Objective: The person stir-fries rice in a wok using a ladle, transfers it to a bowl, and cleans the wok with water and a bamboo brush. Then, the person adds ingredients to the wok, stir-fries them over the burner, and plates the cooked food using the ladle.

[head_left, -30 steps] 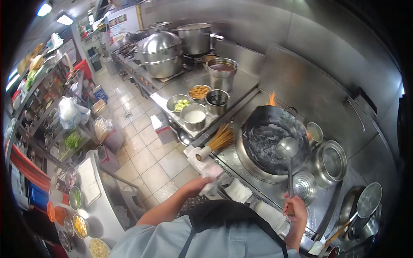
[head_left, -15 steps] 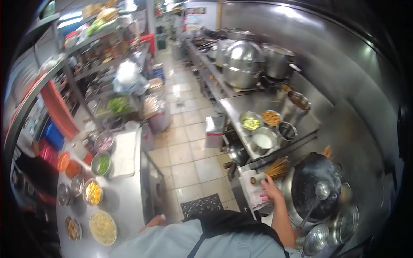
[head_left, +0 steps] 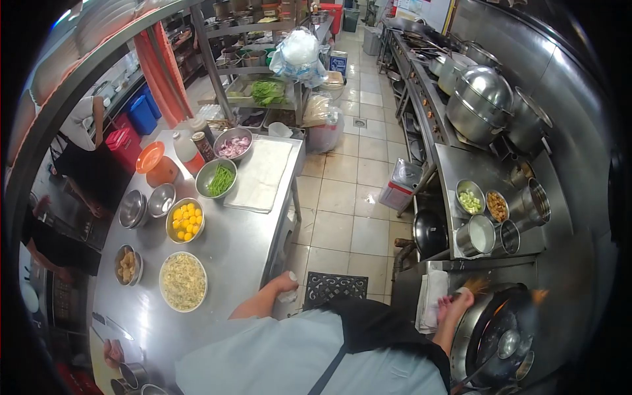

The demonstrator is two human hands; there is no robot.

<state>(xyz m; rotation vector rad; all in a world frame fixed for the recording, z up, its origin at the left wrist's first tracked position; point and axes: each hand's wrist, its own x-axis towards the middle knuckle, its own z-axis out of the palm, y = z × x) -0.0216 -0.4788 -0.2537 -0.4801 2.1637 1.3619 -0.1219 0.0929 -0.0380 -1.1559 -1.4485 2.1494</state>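
My right hand [head_left: 455, 307] is closed around the handle of a bamboo wok brush [head_left: 478, 285], whose bristles point toward the wok [head_left: 484, 329]. A long-handled ladle [head_left: 507, 343] rests in the dark wok, and an orange glow shows at its rim. Just left of this hand lies a folded white cloth [head_left: 432, 296]. My left hand [head_left: 282, 284] hangs beside the steel table's edge, its fingers wrapped round a crumpled white cloth [head_left: 288, 296].
On the steel table [head_left: 227, 237] stand bowls of egg yolks [head_left: 186, 221], green vegetables [head_left: 216, 179] and a pale shredded food [head_left: 184, 282]. Another person's hand [head_left: 113, 353] is at its lower left corner. Right of the aisle, metal containers [head_left: 475, 236] stand near a large steamer [head_left: 479, 105].
The view has swung, bringing more of the left table into sight. My right hand has closed on the wok brush, and the brush is now beside the wok's rim. My left hand shows more fully.
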